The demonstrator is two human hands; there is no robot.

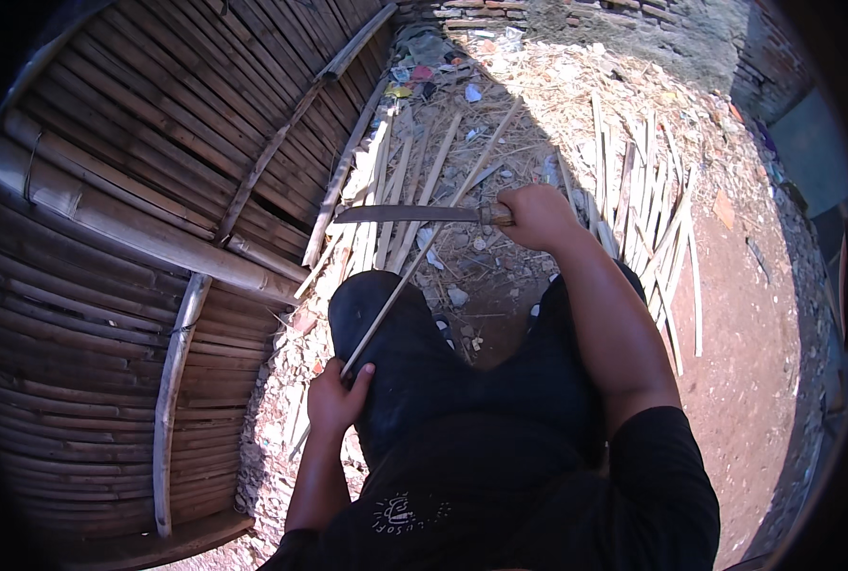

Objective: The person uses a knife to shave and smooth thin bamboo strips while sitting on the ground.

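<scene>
Head view: right hand (541,218) closed round the handle of a machete (409,213), blade crossing a pale strip (398,295), contact unclear; left hand (336,400) grips strip's near end beside left thigh (367,319). Probably trimming; next stroke calls for steady strip.

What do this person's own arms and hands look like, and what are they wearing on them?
The left hand and right hand are both ungloved, and no watch or bracelet shows. The plain black right sleeve is short, leaving the forearm bare. It belongs to a black shirt with a pale print.
</scene>
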